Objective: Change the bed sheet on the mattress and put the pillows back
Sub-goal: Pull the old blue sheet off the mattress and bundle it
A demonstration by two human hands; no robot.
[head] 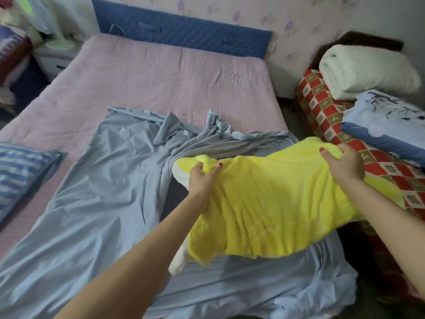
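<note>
The left hand (202, 178) has its grip clenched on the far left end of a yellow fleece pillow (264, 203), fingers and thumb bunching the fabric. The right hand (345, 164) grips the far right end of the same pillow, thumb on top and fingers curled over its edge. The pillow hangs between both hands over the near right corner of the bed, its right end reaching toward a red checkered quilt (322, 109) piled beside the bed.

Under the pillow a light blue sheet (96, 203) lies crumpled and unspread across the near half of the mattress (161, 74), spilling over the near edge. The far half of the mattress shows its pink striped cover, up to a blue headboard (184, 35). A blue striped pillow (20, 166) rests at the left edge of the bed. On the quilt pile sit a rolled white blanket (365, 72) and a pale blue patterned pillow (386, 116).
</note>
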